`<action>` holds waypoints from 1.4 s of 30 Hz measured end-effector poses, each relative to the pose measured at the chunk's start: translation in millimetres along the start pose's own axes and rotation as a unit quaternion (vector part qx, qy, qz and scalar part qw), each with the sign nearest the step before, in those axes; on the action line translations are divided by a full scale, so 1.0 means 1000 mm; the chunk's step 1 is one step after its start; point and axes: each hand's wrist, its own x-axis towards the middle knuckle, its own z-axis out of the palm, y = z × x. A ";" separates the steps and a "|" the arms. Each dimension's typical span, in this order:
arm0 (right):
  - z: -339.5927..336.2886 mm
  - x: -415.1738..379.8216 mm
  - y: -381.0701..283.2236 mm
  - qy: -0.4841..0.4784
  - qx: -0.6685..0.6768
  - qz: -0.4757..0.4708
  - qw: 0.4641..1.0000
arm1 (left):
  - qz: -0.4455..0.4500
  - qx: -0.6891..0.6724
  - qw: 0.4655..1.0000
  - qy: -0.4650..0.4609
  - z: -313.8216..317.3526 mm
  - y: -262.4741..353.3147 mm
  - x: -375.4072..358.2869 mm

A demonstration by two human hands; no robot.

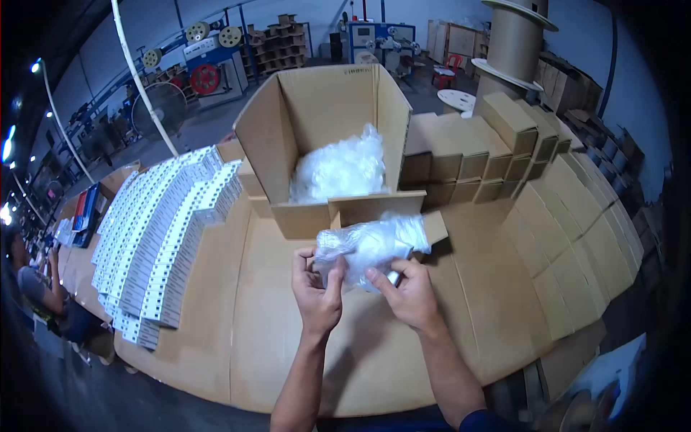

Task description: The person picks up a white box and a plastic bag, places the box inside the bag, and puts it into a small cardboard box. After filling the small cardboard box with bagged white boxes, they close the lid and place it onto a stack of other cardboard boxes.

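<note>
We see the left hand and the right hand both clenched in a grip on a crumpled clear plastic bag, held just above the middle of the cardboard-covered surface. Just behind the bag stands an open cardboard carton at the far edge, with more clear plastic inside. Rows of white boxes lie along the left edge and brown boxes fill the right side up to the far right corner.

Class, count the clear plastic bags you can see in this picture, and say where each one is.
2. One plastic bag is held between the left hand and right hand; another bag lies inside the open carton. Others may be hidden.
</note>
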 end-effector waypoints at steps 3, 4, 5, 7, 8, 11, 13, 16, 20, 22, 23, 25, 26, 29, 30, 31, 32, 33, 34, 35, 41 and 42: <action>-0.012 -0.063 -0.010 0.021 -0.092 -0.007 0.996 | -0.072 -0.047 0.996 0.017 0.007 0.023 -0.048; -0.017 -0.075 -0.008 0.011 -0.078 -0.006 0.997 | -0.081 -0.067 0.994 0.016 0.000 0.027 -0.053; -0.023 -0.090 -0.006 0.001 -0.064 0.000 0.998 | -0.094 -0.087 0.992 0.015 -0.004 0.031 -0.060; -0.032 -0.115 0.000 -0.010 -0.075 0.006 0.997 | -0.085 -0.113 0.989 0.049 -0.010 0.036 -0.076; -0.035 -0.127 -0.002 -0.004 -0.076 0.021 0.997 | -0.045 -0.084 0.993 0.063 -0.009 0.038 -0.082; -0.042 -0.156 -0.014 0.011 -0.158 0.019 0.987 | 0.073 0.085 0.992 0.055 -0.017 0.043 -0.102; -0.043 -0.168 -0.025 0.010 -0.206 0.014 0.978 | 0.184 0.332 0.921 -0.088 -0.013 0.071 -0.110; -0.043 -0.180 -0.029 0.031 -0.196 -0.037 0.979 | 0.198 0.435 0.860 -0.177 0.008 0.090 -0.120; -0.044 -0.194 -0.032 0.016 -0.192 -0.038 0.981 | 0.214 0.443 0.854 -0.171 0.010 0.075 -0.141; -0.045 -0.203 -0.031 0.003 -0.199 -0.024 0.980 | 0.225 0.433 0.862 -0.141 0.012 0.069 -0.149; -0.045 -0.207 -0.030 0.000 -0.200 -0.014 0.980 | 0.232 0.428 0.862 -0.139 0.010 0.065 -0.153; -0.044 -0.214 -0.029 -0.005 -0.202 0.003 0.979 | 0.248 0.419 0.863 -0.136 0.008 0.059 -0.159; -0.044 -0.217 -0.029 0.000 -0.198 0.004 0.980 | 0.251 0.413 0.866 -0.131 0.009 0.059 -0.161; -0.043 -0.222 -0.027 0.019 -0.206 0.008 0.978 | 0.250 0.425 0.864 -0.096 0.010 0.058 -0.171; -0.043 -0.223 -0.025 0.027 -0.222 0.011 0.975 | 0.238 0.417 0.871 -0.105 0.008 0.056 -0.174; -0.044 -0.223 -0.024 0.034 -0.237 0.014 0.971 | 0.226 0.409 0.877 -0.114 0.006 0.053 -0.177; -0.044 -0.223 -0.025 0.040 -0.242 0.020 0.969 | 0.213 0.401 0.882 -0.123 0.004 0.050 -0.177; -0.045 -0.224 -0.026 0.046 -0.248 0.027 0.967 | 0.195 0.407 0.883 -0.131 0.002 0.049 -0.177; -0.045 -0.224 -0.025 0.053 -0.253 0.033 0.965 | 0.177 0.413 0.882 -0.140 0.001 0.047 -0.176; -0.047 -0.224 -0.024 0.054 -0.254 0.032 0.965 | 0.158 0.418 0.882 -0.149 0.001 0.047 -0.175; -0.052 -0.226 -0.016 0.027 -0.245 0.027 0.969 | -0.076 0.300 0.917 -0.249 -0.005 0.048 -0.175; -0.055 -0.224 -0.015 0.006 -0.236 0.015 0.972 | -0.078 0.292 0.914 -0.272 -0.002 0.052 -0.169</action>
